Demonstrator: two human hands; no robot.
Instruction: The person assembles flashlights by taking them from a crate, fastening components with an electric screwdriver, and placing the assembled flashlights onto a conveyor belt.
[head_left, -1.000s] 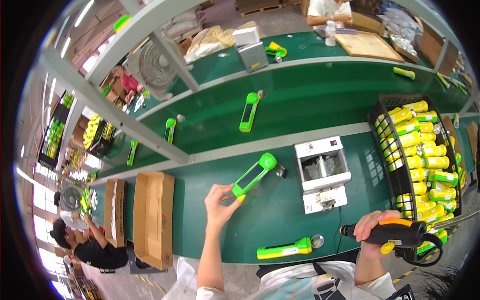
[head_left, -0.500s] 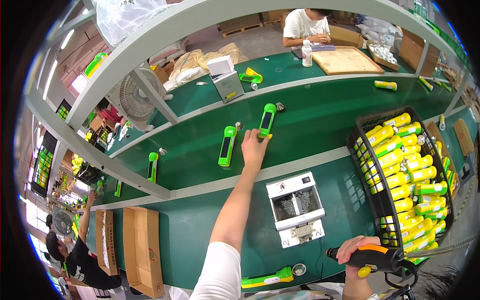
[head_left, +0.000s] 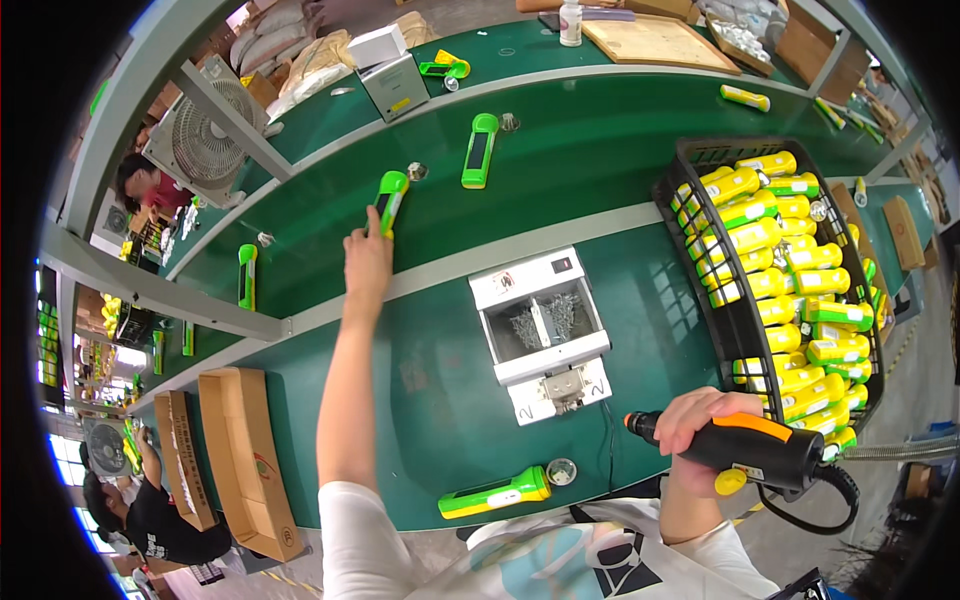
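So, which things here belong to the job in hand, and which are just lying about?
Likely in use:
green-and-yellow plastic torch, touched by the left hand
black-and-orange power screwdriver, in the right hand
white box of small metal pieces
black plastic crate of torches

Apparently just lying about:
white bottle
tan wooden board
grey caged fan

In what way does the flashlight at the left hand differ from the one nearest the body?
The flashlight at the left hand lies beyond the grey rail; the nearest flashlight, on the near table. The first's head points forward; the second's points right. Both have a green head and a silvery part beside it.
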